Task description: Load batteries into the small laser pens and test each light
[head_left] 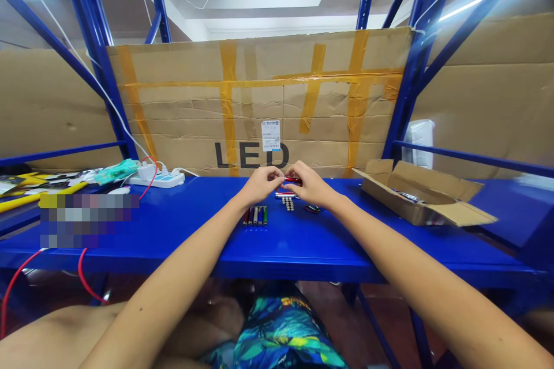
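My left hand and my right hand meet above the blue shelf table, fingers pinched together on a small red cylinder held between them. Just below the hands lie a row of several slim coloured cylinders, a cluster of small silvery pieces, and a few dark pieces by my right wrist.
An open cardboard box sits to the right. A white power strip with red and white cables, a green packet and yellow items lie at left. A taped cardboard sheet marked LED forms the back wall between blue rack posts.
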A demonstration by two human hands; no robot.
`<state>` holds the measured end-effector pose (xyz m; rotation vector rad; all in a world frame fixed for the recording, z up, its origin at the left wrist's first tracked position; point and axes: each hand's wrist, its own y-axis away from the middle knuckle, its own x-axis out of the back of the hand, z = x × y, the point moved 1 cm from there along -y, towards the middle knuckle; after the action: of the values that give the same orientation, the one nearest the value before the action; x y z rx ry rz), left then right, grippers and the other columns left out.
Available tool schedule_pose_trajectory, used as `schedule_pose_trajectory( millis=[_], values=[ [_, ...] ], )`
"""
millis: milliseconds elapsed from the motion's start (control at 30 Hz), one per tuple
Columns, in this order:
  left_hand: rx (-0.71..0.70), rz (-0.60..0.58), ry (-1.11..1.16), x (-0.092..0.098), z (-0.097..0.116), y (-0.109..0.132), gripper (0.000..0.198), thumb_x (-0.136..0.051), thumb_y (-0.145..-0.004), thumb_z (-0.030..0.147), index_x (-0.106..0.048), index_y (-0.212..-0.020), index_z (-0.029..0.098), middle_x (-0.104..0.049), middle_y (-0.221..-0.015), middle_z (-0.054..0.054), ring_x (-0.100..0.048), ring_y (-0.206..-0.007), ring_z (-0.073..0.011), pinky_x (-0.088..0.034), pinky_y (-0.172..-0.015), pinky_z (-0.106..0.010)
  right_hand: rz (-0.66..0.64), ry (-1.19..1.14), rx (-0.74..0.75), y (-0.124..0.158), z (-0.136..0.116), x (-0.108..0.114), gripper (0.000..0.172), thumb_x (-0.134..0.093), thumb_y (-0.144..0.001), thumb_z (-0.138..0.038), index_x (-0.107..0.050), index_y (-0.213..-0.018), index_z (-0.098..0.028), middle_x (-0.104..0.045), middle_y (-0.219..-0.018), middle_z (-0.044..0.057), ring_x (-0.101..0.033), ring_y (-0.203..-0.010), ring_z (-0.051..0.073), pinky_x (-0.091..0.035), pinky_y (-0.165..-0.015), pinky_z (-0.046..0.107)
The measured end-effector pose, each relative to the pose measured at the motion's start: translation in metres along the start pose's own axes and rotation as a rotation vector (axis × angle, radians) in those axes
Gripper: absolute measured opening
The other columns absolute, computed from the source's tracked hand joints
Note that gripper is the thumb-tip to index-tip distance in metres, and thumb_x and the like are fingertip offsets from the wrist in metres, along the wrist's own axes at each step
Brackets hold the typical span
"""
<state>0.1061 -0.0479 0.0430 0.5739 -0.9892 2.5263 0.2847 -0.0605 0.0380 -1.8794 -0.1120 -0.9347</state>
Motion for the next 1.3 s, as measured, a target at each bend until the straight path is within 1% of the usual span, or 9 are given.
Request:
schedule_pose_trajectory(
  millis=[100, 233, 500, 567, 667, 767, 967, 1133, 1300],
  values=[
    [0.004, -0.004, -0.002, 0.0001, -0.0004, -0.0004, 0.014, -0.058, -0.081, 0.026, -0.062, -0.079, 0.013, -0.064, -0.069, -0.003, -0.058, -0.064, -0.0121, -0.044, -0.061, -0.025, 0.019, -0.014, -0.034, 0.0008, 0.0001, 0.0002, 0.012, -0.057, -0.078, -0.011, -0.049, -0.081, -0.019, -0.051, -0.079, 0.002, -0.048, -0.072, 0.017, -0.038, -0.065, 0.028],
    [0.005, -0.005, 0.017, -0.0006, -0.0014, -0.0004, 0.014, -0.058, -0.081, 0.025, -0.062, -0.078, 0.013, -0.063, -0.066, -0.002, -0.057, -0.061, -0.0114, -0.043, -0.059, -0.024, 0.014, -0.028, -0.014, 0.0016, 0.0008, 0.0001, 0.010, -0.054, -0.083, -0.015, -0.049, -0.077, -0.020, -0.051, -0.074, 0.002, -0.048, -0.070, 0.016, -0.038, -0.065, 0.029],
    [-0.016, -0.011, -0.023, -0.0055, -0.0083, -0.0001, 0.014, -0.060, -0.079, 0.027, -0.063, -0.079, 0.013, -0.065, -0.069, -0.003, -0.058, -0.063, -0.0128, -0.045, -0.061, -0.025, -0.112, 0.082, -0.008, 0.0011, 0.0071, -0.0030, 0.024, -0.042, -0.093, -0.018, -0.050, -0.070, -0.019, -0.054, -0.069, 0.003, -0.047, -0.066, 0.016, -0.035, -0.064, 0.029],
    [-0.020, -0.004, -0.040, -0.0064, -0.0076, -0.0002, 0.013, -0.059, -0.079, 0.026, -0.063, -0.079, 0.013, -0.064, -0.069, -0.002, -0.058, -0.063, -0.0127, -0.044, -0.061, -0.024, -0.121, 0.070, -0.016, 0.0010, 0.0051, -0.0023, 0.022, -0.042, -0.092, -0.018, -0.050, -0.072, -0.019, -0.055, -0.070, 0.003, -0.048, -0.066, 0.016, -0.035, -0.064, 0.029],
    [-0.021, 0.014, -0.045, -0.0068, -0.0053, -0.0002, 0.014, -0.058, -0.080, 0.027, -0.062, -0.077, 0.013, -0.063, -0.068, -0.002, -0.057, -0.062, -0.0125, -0.043, -0.059, -0.024, -0.095, 0.029, -0.029, 0.0019, 0.0012, -0.0008, 0.004, -0.054, -0.084, -0.019, -0.051, -0.081, -0.019, -0.055, -0.079, 0.004, -0.049, -0.071, 0.017, -0.037, -0.065, 0.028],
    [-0.011, 0.015, -0.035, -0.0060, -0.0041, -0.0002, 0.015, -0.057, -0.081, 0.028, -0.060, -0.076, 0.014, -0.063, -0.066, -0.001, -0.057, -0.062, -0.0125, -0.043, -0.059, -0.024, -0.045, -0.003, -0.057, 0.0031, 0.0012, 0.0000, 0.015, -0.056, -0.075, -0.011, -0.048, -0.085, -0.019, -0.053, -0.082, 0.003, -0.048, -0.071, 0.016, -0.038, -0.063, 0.028],
    [-0.035, 0.007, -0.067, -0.0041, -0.0054, 0.0002, 0.013, -0.056, -0.082, 0.026, -0.061, -0.078, 0.014, -0.063, -0.068, -0.001, -0.057, -0.063, -0.0126, -0.042, -0.060, -0.024, -0.021, -0.061, -0.044, 0.0019, 0.0062, 0.0009, 0.009, -0.053, -0.080, -0.013, -0.050, -0.076, -0.019, -0.053, -0.075, 0.002, -0.049, -0.069, 0.016, -0.039, -0.064, 0.029],
    [-0.052, 0.011, -0.125, -0.0045, -0.0069, 0.0007, 0.012, -0.055, -0.082, 0.024, -0.062, -0.081, 0.014, -0.063, -0.070, -0.001, -0.056, -0.064, -0.0128, -0.042, -0.060, -0.024, -0.079, -0.047, -0.021, 0.0008, 0.0054, 0.0016, 0.013, -0.050, -0.085, -0.014, -0.057, -0.075, -0.018, -0.057, -0.071, 0.002, -0.051, -0.069, 0.016, -0.039, -0.067, 0.029],
    [-0.053, 0.007, -0.166, -0.0063, -0.0059, 0.0012, 0.012, -0.054, -0.082, 0.023, -0.063, -0.082, 0.015, -0.064, -0.072, -0.002, -0.056, -0.066, -0.0133, -0.041, -0.062, -0.024, -0.141, -0.078, -0.103, 0.0012, 0.0038, 0.0023, 0.019, -0.046, -0.086, -0.017, -0.056, -0.070, -0.018, -0.055, -0.060, 0.000, -0.050, -0.061, 0.015, -0.038, -0.062, 0.028]
  ],
)
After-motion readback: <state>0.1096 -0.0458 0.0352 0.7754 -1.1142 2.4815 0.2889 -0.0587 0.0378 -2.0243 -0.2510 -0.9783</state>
